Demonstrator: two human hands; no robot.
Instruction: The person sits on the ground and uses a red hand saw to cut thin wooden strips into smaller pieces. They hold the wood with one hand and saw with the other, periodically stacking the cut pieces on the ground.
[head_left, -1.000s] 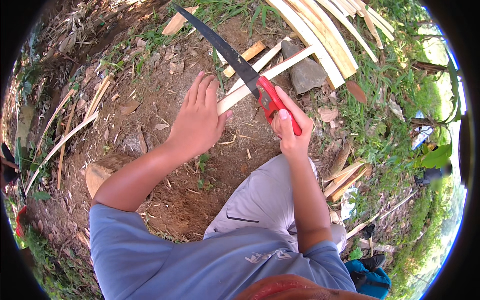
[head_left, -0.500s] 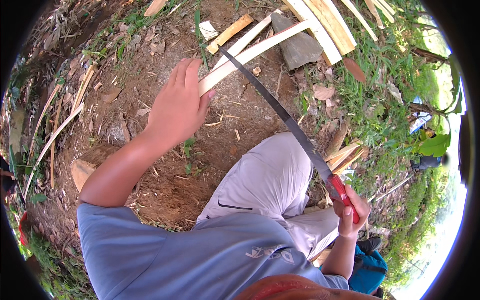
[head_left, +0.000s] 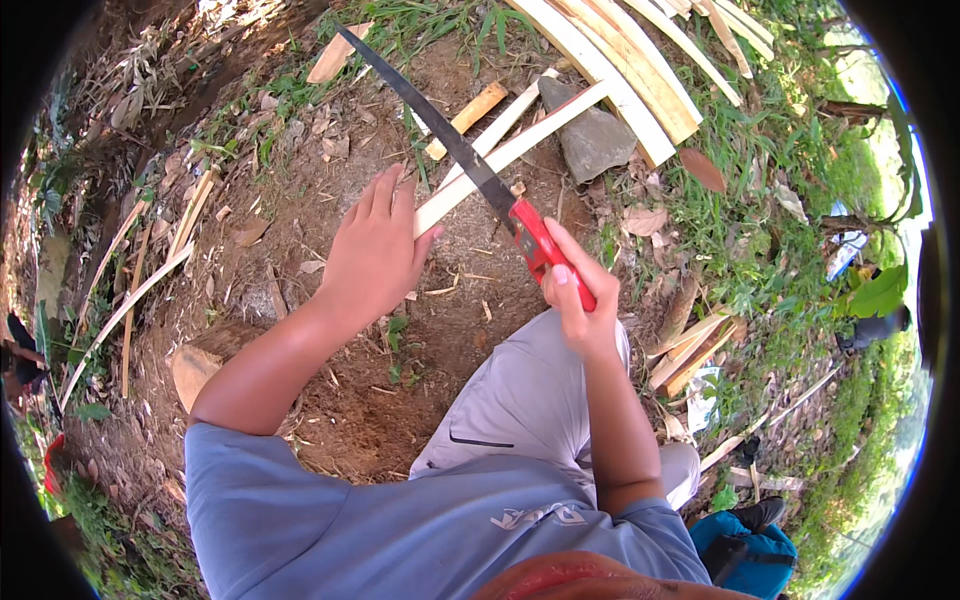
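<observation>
My right hand (head_left: pixel 582 295) is wrapped round the red handle of a handsaw (head_left: pixel 425 112). Its long dark blade slants up and to the left across a pale wooden strip (head_left: pixel 550 124). My left hand (head_left: pixel 372 238) grips the near end of that strip, thumb on one side and fingers over the other. The strip's far end rests over a grey rock (head_left: pixel 597 145). Beside it lies a second pale strip (head_left: pixel 512 120), partly hidden behind the blade. A short wood piece (head_left: pixel 468 122) is just left of these.
Several long planks (head_left: pixel 640 75) lie beyond the rock. A cut log (head_left: pixel 205 365) sits by my left elbow. Split wood pieces (head_left: pixel 692 350) are to the right of my knee, and a teal bag (head_left: pixel 745 550) is at the lower right. Thin strips lie on the left.
My right hand has pushed the saw forward and to the left, from beside my knee up near the strip. My left hand keeps its hold on the strip.
</observation>
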